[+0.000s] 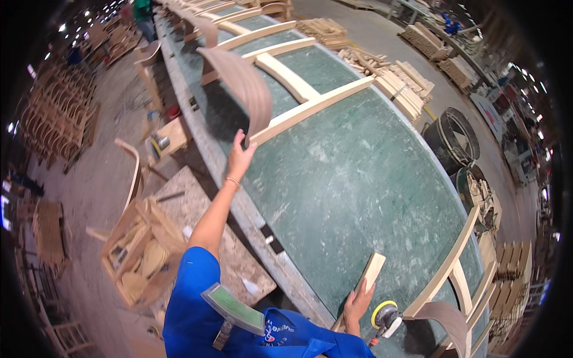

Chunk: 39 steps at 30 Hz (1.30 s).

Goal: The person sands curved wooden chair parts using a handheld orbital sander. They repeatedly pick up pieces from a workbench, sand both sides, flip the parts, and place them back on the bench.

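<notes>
My left hand point(240, 156) reaches far forward and grips the near lower edge of a curved brown wooden chair back point(242, 83), which is joined to a frame of pale wooden legs point(322, 107). In my right hand point(358, 305), close to my body, is a pale, straight strip of wood point(372, 269), tilted up from the green-topped table point(334, 197). Just right of that hand, a disc sander point(387, 317) with a yellow-rimmed pad lies on the table. Another chair frame point(444, 277) with a brown curved back stands at the right edge.
More chair frames point(256, 36) line the table's far end. To the left are a wooden crate of pieces point(134, 256) and a low side table point(239, 256). Black bins point(453, 140) and stacked wood strips point(400, 83) stand beyond the right edge. A person point(143, 18) stands at far left.
</notes>
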Available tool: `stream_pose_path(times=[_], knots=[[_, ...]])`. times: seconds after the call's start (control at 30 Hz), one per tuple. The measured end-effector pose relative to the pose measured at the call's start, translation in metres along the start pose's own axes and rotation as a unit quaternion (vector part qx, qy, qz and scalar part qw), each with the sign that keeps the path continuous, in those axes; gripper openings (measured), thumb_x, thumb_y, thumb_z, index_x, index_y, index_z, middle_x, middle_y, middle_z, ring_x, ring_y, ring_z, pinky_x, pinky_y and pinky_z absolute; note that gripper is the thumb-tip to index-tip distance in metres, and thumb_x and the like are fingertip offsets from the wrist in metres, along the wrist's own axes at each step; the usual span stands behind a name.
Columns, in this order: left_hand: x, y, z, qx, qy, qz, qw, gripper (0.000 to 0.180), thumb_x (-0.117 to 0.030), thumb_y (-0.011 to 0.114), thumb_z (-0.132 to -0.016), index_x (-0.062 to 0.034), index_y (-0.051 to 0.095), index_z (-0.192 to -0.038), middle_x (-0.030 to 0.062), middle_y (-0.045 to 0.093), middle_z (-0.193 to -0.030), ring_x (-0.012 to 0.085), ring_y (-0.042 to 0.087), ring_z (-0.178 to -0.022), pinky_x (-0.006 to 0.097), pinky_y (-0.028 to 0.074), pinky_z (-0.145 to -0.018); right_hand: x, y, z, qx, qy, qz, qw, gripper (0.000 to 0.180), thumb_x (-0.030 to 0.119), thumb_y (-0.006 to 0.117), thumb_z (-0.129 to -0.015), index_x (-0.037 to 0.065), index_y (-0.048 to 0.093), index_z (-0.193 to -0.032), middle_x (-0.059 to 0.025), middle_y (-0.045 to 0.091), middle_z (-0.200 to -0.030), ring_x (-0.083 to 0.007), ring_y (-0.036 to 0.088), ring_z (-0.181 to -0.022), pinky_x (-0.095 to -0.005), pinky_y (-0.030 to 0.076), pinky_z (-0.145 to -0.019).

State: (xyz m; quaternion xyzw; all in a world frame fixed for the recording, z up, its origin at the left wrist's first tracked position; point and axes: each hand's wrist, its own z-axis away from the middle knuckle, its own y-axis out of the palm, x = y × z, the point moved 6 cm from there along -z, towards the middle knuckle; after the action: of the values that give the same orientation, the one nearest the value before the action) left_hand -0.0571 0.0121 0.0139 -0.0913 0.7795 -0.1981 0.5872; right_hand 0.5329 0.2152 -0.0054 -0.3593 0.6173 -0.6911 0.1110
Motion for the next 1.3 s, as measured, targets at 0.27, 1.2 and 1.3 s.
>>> stream_pose_path(times=[0.27, 1.2, 1.3], knots=[[-0.012, 0.007, -0.113, 0.171, -0.136, 0.059, 0.974, 0.048, -0.029, 0.072, -0.075, 0.0081, 0.065, -0.103, 0.0079, 0.067, -0.095, 0.0126, 0.061, -0.084, 0.031, 0.048, -0.074, 0.014, 0.008, -0.022, -0.006, -0.002, -0.003, 1.000, 0.072, 0.010, 0.063, -0.082, 0.012, 0.034, -0.148, -0.0344, 0.027, -0.147, -0.0506, 0.035, -0.132, -0.0496, 0.032, -0.109], [-0.346, -0.078, 0.180, 0.285, -0.003, 0.609, 0.740, 0.078, -0.056, 0.050, -0.094, 0.0023, 0.034, -0.143, 0.0230, 0.049, -0.136, 0.0282, 0.057, -0.117, 0.039, 0.051, -0.096, -0.016, -0.146, 0.027, -0.073, 0.099, 0.242, 0.962, 0.064, 0.040, 0.067, -0.082, 0.009, 0.052, -0.137, -0.0278, 0.056, -0.123, -0.0441, 0.054, -0.110, -0.0487, 0.044, -0.092], [-0.354, -0.098, 0.173, 0.284, -0.047, 0.676, 0.678, 0.078, -0.061, 0.046, -0.094, 0.0012, 0.036, -0.141, 0.0223, 0.051, -0.134, 0.0281, 0.060, -0.113, 0.039, 0.054, -0.092, -0.091, -0.114, 0.038, -0.032, 0.072, 0.145, 0.986, 0.068, 0.045, 0.069, -0.079, 0.010, 0.054, -0.135, -0.0281, 0.064, -0.107, -0.0440, 0.059, -0.101, -0.0477, 0.047, -0.088]])
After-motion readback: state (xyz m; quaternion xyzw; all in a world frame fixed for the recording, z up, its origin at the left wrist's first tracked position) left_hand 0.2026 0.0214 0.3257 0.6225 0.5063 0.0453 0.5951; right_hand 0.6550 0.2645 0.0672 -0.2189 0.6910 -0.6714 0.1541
